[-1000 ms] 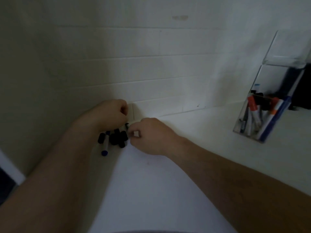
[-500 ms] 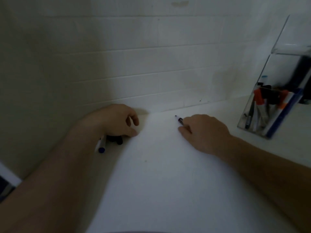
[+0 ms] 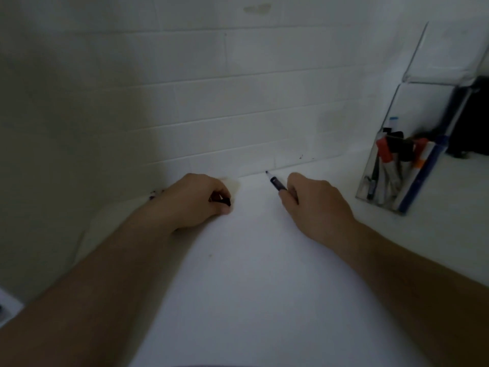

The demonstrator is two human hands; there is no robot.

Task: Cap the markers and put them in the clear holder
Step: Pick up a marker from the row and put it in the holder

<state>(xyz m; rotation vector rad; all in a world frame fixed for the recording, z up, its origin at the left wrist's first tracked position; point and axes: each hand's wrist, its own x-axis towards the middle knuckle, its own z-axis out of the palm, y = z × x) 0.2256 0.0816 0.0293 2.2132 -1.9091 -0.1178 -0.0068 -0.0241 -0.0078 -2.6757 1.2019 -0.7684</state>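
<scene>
Right hand (image 3: 315, 205) pinches an uncapped marker (image 3: 274, 181), tip toward the tiled wall, low over the white surface (image 3: 251, 274); left hand (image 3: 197, 200) has its grip curled round a dark cap (image 3: 221, 200); clear holder (image 3: 397, 170) with capped markers stands well right.

White counter (image 3: 254, 274) along tiled wall, clear holder (image 3: 397, 178) of markers standing at right, both hands resting on it

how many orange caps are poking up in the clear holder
2: one orange cap at the left of the clear holder, another orange cap toward its right. Dark markers between them may hide more.
</scene>
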